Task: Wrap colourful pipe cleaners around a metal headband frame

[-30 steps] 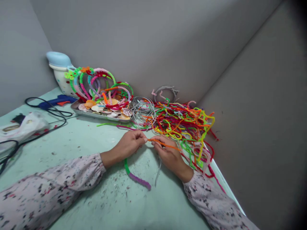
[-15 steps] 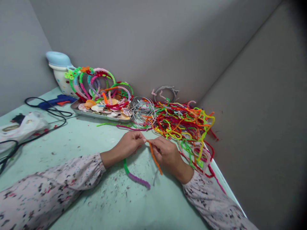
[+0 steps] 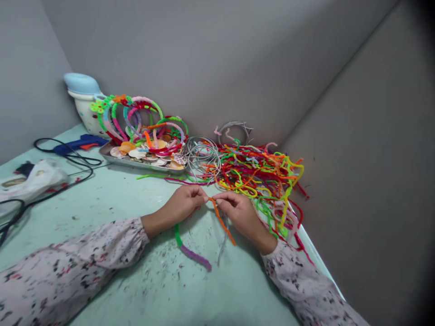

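My left hand [image 3: 186, 202] is closed in a pinch on a wire wrapped in pipe cleaner. Below that palm hangs the wire's wrapped end, green and then purple [image 3: 195, 257]. An orange pipe cleaner [image 3: 222, 223] starts at the left fingertips and slants down between the hands, its lower end free. My right hand [image 3: 238, 213] pinches close beside the left fingertips, at the wire. From under the right fingers the bare grey wire [image 3: 222, 250] curves down over the table. The fingers hide exactly where orange pipe cleaner and wire meet.
A metal tray [image 3: 146, 168] holds shells and several fuzzy hoops. Right of it lie grey wire coils [image 3: 204, 156] and a tangled heap of pipe cleaners [image 3: 258, 172]. A blue glue gun [image 3: 79, 143], black cable [image 3: 91, 174], plastic bag [image 3: 44, 179] and lidded bottle [image 3: 89, 113] are at left.
My right hand has shifted slightly right and its fingers have loosened off the orange pipe cleaner, whose free end has swung right. More grey wire shows. The left hand has barely moved.
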